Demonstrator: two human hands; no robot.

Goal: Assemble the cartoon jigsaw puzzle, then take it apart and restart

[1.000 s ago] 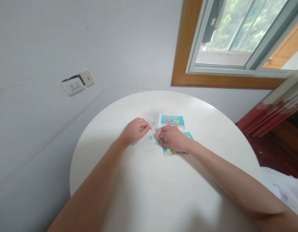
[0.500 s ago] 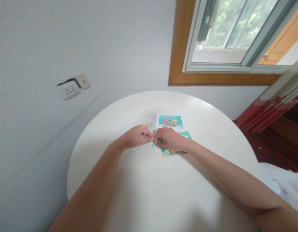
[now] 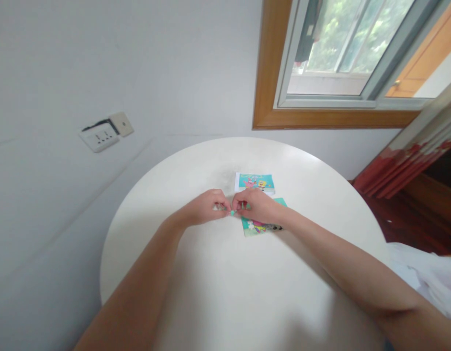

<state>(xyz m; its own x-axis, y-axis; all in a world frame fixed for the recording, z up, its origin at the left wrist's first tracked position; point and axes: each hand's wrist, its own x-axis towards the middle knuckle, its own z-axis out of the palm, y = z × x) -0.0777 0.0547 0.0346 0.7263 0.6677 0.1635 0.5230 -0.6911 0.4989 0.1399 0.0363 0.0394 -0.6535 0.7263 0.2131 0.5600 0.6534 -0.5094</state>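
Observation:
My left hand (image 3: 205,208) and my right hand (image 3: 259,205) meet fingertip to fingertip over the table. Between them is a small teal jigsaw piece (image 3: 232,213), pinched by the fingers of both hands. Something pale, perhaps more pieces, shows inside the curl of my left fingers, too small to make out. Under my right hand and wrist lies a partly filled jigsaw puzzle (image 3: 250,229), teal with cartoon figures; pale gaps show in it and my hand hides much of its middle. Just beyond lies a cartoon picture card or booklet (image 3: 260,181) with a white edge.
A round white table (image 3: 225,282) carries everything. Behind it stands a pale wall with a socket plate (image 3: 100,137) at the left and a wood-framed window (image 3: 331,118) at the right. A red and cream curtain (image 3: 382,170) hangs at the right, near white cloth or plastic (image 3: 422,278).
The teal piece, earlier low beside my right fingertips, is now up between both hands' fingertips. My right hand has shifted slightly up and left. The view has turned a little.

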